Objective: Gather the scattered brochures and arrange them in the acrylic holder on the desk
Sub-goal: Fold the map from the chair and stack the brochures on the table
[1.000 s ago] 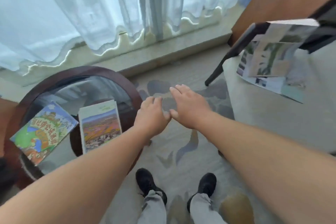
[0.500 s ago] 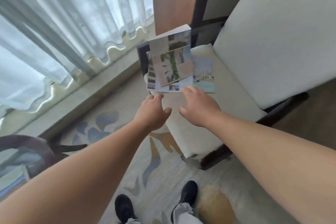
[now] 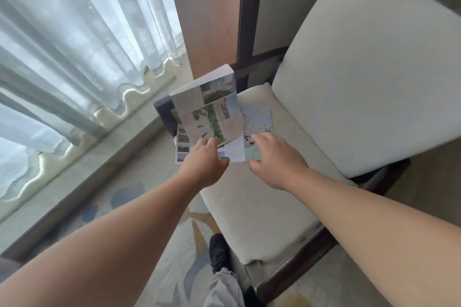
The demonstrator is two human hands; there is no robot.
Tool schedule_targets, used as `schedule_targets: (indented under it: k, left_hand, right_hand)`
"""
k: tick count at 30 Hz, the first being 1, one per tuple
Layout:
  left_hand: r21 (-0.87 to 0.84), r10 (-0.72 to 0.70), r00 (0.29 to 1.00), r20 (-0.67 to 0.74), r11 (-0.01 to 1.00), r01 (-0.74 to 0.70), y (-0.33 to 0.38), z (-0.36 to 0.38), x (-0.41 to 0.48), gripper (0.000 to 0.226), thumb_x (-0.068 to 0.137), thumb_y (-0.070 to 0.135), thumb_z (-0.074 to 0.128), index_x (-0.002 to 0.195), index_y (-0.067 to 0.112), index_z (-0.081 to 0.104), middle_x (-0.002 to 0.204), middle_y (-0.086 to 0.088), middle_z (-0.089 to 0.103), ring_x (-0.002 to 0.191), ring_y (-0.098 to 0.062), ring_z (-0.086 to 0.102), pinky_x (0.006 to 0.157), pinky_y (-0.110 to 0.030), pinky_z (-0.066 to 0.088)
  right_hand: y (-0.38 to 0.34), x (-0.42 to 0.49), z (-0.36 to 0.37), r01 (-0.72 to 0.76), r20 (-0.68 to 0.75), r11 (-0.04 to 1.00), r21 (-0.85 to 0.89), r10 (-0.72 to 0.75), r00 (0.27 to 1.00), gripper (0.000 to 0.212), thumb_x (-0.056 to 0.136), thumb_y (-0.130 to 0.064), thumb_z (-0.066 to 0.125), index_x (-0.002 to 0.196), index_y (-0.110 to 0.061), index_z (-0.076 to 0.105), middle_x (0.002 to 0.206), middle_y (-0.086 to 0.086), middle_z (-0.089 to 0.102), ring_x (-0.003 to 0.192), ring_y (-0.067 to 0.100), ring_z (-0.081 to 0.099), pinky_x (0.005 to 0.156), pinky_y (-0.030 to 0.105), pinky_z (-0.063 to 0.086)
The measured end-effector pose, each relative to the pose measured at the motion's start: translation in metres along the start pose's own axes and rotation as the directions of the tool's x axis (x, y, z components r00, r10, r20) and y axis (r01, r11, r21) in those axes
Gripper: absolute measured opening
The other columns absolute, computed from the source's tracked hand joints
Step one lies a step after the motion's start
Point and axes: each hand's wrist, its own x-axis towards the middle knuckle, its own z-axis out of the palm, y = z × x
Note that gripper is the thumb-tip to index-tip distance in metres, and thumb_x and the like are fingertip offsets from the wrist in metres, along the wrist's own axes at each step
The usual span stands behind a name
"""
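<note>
Both hands' fingers (image 3: 259, 138) spread apart, touching the brochures (image 3: 212, 117) on the chair (image 3: 249, 207).

Brochures (image 3: 212, 117): several overlapping printed leaflets with photo panels, pale blue, green and beige, at frame centre. The top one tilts upward toward the upper left; the others lie flat beneath.

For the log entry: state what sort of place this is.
Probably a hotel room or lounge corner: a cream upholstered armchair with dark wood frame, floor-length sheer white curtains at a window, a patterned carpet, and glossy tourist brochures strewn on the seat.
</note>
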Motion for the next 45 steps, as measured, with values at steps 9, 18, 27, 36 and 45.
schedule_targets:
  k: [9,18,27,36,45]
  left_hand:
    - [-0.052,-0.109,0.994,-0.02,0.993,0.107,-0.032,-0.014,0.083,0.056,0.095,0.039,0.052,0.145,0.018,0.038,0.145,-0.01,0.043,0.128,-0.028,0.046,0.104,-0.043,0.043]
    - [-0.524,-0.469,0.857,-0.212,0.795,0.306,-0.063,-0.041,0.155,0.031,0.096,0.033,0.055,0.12,0.014,0.051,0.103,0.001,0.065,0.079,-0.013,0.064,0.05,-0.021,0.05]
    - [-0.887,-0.778,0.623,0.08,0.229,0.4,-0.07,-0.043,0.196,0.04,0.093,0.047,0.059,0.121,0.017,0.055,0.1,-0.007,0.07,0.088,-0.025,0.069,0.07,-0.035,0.058]
    - [-0.922,-0.673,0.708,0.213,0.101,0.373,-0.051,-0.045,0.19,0.027,0.093,0.029,0.065,0.107,0.006,0.062,0.088,-0.009,0.063,0.069,-0.017,0.054,0.058,-0.027,0.052]
    - [-0.669,-0.164,0.909,-0.382,0.728,-0.149,0.029,-0.064,0.098,0.026,0.087,0.031,0.065,0.064,0.026,0.055,0.068,0.012,0.055,0.058,-0.005,0.049,0.054,-0.018,0.043]
  right_hand:
    - [0.009,0.089,0.001,0.048,0.016,0.988,0.148,-0.051,0.999,0.056,0.093,-0.04,0.048,0.146,-0.025,0.037,0.146,0.0,0.043,0.127,0.025,0.046,0.096,0.041,0.045]
    - [0.027,0.161,0.004,0.157,0.047,0.96,0.233,-0.172,0.984,0.051,0.095,-0.042,0.048,0.142,-0.027,0.041,0.145,-0.005,0.044,0.125,0.019,0.049,0.092,0.039,0.047]
    - [0.047,0.179,-0.004,0.179,0.057,0.945,0.272,-0.202,0.978,0.043,0.095,-0.04,0.048,0.137,-0.029,0.047,0.14,-0.009,0.048,0.119,0.014,0.051,0.088,0.033,0.048]
    - [0.051,0.176,-0.007,0.116,0.092,0.948,0.296,-0.149,0.985,0.042,0.095,-0.039,0.049,0.136,-0.028,0.049,0.138,-0.007,0.049,0.113,0.012,0.051,0.087,0.032,0.043]
    - [0.011,0.174,-0.045,-0.436,0.438,0.127,0.891,0.018,0.899,0.054,0.083,-0.065,0.058,0.112,-0.02,0.066,0.112,0.004,0.071,0.097,0.025,0.07,0.077,0.042,0.06]
